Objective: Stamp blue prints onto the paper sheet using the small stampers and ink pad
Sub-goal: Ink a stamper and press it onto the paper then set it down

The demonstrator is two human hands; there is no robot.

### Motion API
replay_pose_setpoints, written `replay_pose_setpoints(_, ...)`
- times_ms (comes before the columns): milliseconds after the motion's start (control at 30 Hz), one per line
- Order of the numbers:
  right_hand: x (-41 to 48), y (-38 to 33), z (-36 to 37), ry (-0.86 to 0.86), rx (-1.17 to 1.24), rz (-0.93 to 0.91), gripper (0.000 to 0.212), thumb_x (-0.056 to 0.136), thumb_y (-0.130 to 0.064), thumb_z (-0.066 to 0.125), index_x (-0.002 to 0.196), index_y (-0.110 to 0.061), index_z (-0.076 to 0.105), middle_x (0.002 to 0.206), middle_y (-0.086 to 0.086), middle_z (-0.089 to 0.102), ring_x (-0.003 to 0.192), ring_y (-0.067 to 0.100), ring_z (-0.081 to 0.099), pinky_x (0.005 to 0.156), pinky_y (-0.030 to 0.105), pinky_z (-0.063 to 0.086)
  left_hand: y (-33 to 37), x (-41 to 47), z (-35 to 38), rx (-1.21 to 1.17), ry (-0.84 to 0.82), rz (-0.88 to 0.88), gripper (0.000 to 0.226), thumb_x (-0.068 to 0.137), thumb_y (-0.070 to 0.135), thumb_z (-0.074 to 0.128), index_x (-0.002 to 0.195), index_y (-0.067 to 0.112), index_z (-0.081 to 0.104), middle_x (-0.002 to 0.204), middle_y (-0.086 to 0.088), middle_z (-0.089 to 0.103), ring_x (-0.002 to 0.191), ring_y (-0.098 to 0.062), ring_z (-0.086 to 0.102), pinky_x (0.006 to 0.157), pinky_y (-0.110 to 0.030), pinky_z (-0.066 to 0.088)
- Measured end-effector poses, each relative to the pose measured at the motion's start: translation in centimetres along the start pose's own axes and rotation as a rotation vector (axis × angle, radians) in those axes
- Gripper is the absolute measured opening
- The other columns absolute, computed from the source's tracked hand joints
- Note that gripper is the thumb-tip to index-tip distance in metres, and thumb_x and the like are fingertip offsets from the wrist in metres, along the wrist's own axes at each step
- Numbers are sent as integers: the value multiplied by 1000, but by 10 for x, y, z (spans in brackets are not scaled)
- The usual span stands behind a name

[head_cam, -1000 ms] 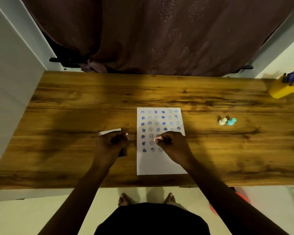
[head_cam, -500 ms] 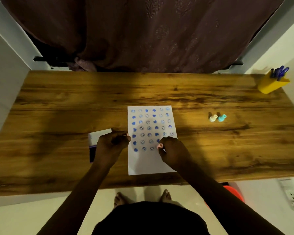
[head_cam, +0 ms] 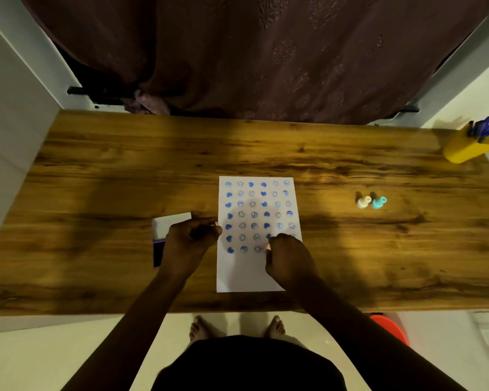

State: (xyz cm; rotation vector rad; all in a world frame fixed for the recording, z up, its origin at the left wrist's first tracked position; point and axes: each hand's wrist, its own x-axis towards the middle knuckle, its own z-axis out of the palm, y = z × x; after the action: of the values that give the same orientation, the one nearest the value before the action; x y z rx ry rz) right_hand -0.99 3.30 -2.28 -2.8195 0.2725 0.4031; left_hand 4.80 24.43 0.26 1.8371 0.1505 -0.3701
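The white paper sheet (head_cam: 249, 273) lies at the table's middle, its upper part covered with rows of blue heart and smiley prints. My right hand (head_cam: 287, 259) rests fisted on the sheet at the right end of the lowest row, a small pinkish stamper tip (head_cam: 268, 247) showing at its fingertips. My left hand (head_cam: 191, 241) hovers at the sheet's left edge with thumb and fingers pinched; what it holds is hidden. Partly beneath it sits the ink pad (head_cam: 158, 255), with its white lid (head_cam: 170, 222) open. Two spare stampers, a white stamper (head_cam: 362, 202) and a teal stamper (head_cam: 378, 202), lie to the right.
A yellow pen holder (head_cam: 466, 149) with blue pens stands at the far right corner. A dark curtain (head_cam: 251, 57) hangs behind the wooden table (head_cam: 96, 170). A red object (head_cam: 391, 328) sits on the floor under the table's right side.
My left hand has come off the ink pad towards the sheet's left edge, uncovering the pad. My right hand has shifted to the lowest row of prints.
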Motion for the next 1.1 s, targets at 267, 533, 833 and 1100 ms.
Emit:
replay_pose_setpoints(267, 2, 6, -1, 40, 69, -5, 36, 94, -29, 66, 126, -13, 63, 123, 8, 69, 110, 26, 69, 95, 37, 58, 6, -1, 6, 5, 0, 5, 27, 86, 25, 79, 112, 18, 77, 103, 0, 80, 93, -13, 76, 73, -32, 59)
replay_pose_setpoints(533, 10, 30, -33, 66, 554, 50, 20, 92, -32, 73, 92, -13, 73, 95, -2, 75, 85, 12, 70, 73, 19, 56, 11, -7, 22, -36, -123, 59, 35, 87, 13, 78, 121, 12, 74, 115, -7, 78, 104, -22, 75, 96, -49, 60)
replay_pose_setpoints(833, -26, 34, -59, -62, 1343, 89, 26, 90, -17, 74, 114, -8, 71, 99, 13, 76, 84, 21, 74, 74, 27, 59, 32, -15, 53, -100, -279, 166, 44, 84, 12, 82, 102, 51, 70, 126, 2, 73, 108, -23, 74, 88, -50, 63)
replay_pose_setpoints(1100, -35, 47, -62, -20, 1296, -19, 27, 92, -14, 72, 118, -11, 72, 118, 1, 74, 103, 23, 72, 81, 31, 62, 49, -21, 70, -94, -387, 257, 48, 83, 4, 80, 107, 45, 72, 108, 22, 77, 108, -14, 74, 77, -25, 62)
